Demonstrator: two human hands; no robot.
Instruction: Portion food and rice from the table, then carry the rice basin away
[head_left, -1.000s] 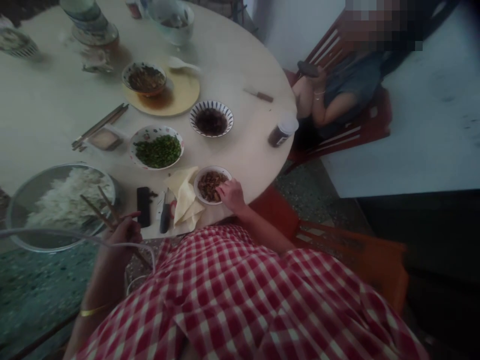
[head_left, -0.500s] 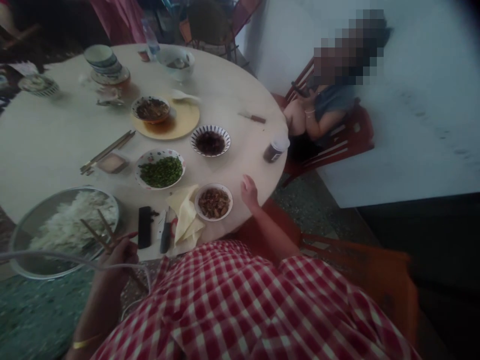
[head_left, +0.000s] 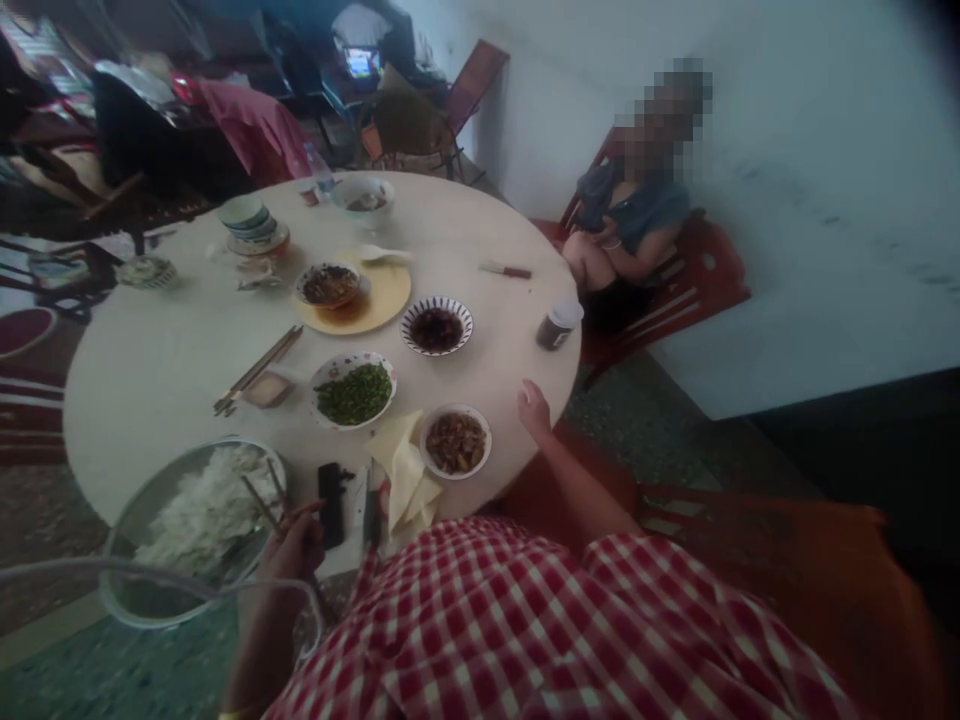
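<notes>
My left hand (head_left: 297, 542) is closed around a pair of chopsticks (head_left: 261, 503), whose tips point over the cooked rice (head_left: 206, 510) in a large metal basin (head_left: 120, 590). My right hand (head_left: 534, 408) is at the table's right edge. Its fingers are loosely bent, and I see nothing in them. Left of it is a bowl of chopped brown filling (head_left: 456, 443). Pale folded sheets (head_left: 409, 470) lie beside that bowl. A black phone-like object (head_left: 331, 505) and a dark-handled knife (head_left: 372, 515) are just right of my left hand.
On the round table (head_left: 510, 225) stand a bowl of chopped greens (head_left: 354, 392), a bowl of dark food (head_left: 436, 328), a lidded jar (head_left: 559, 325) and stacked bowls (head_left: 251, 225). Another knife (head_left: 506, 270) lies farther back. A seated person (head_left: 630, 220) is at the right. A white cable (head_left: 150, 572) crosses the basin.
The view has tilted up and shifted left, so the table sits lower and farther right. Both hands keep nearly the same places at the table, the left still holding the chopsticks.
</notes>
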